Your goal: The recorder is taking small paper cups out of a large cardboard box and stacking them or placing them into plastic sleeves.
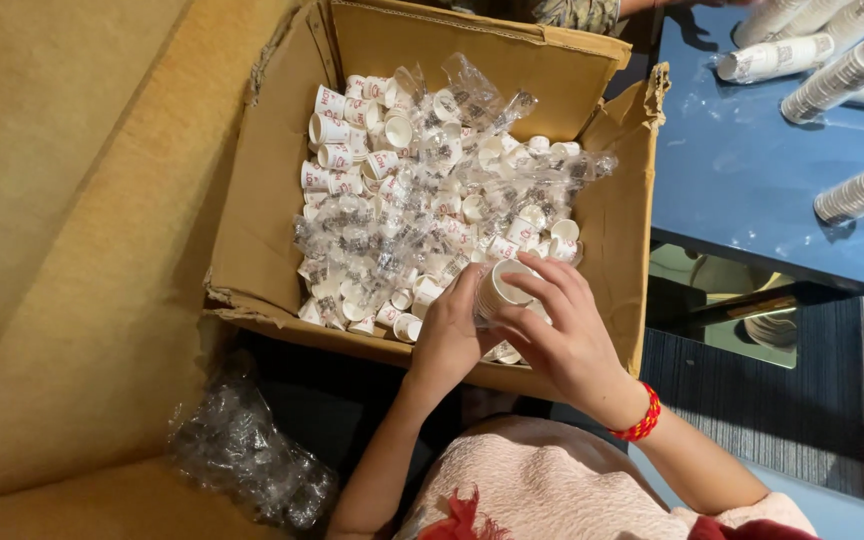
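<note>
Both hands on a small paper cup stack over the box

Head view: left hand [449, 335] and right hand [562, 335] curl closed around a short cup stack [500, 290] above the cardboard box [262, 230] of loose cups [392, 180] and plastic sleeves [372, 250]. Best gripped lightly at the rims, kept straight, so nothing crushes.

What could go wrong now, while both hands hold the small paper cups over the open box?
1. The stack of cups is pinched only by the fingers of the left hand and right hand; it may slip and scatter into the cardboard box.
2. Loose clear wrappers lie among the cups and could catch in the stack.
3. The torn front edge of the box might sag under the wrists.
</note>
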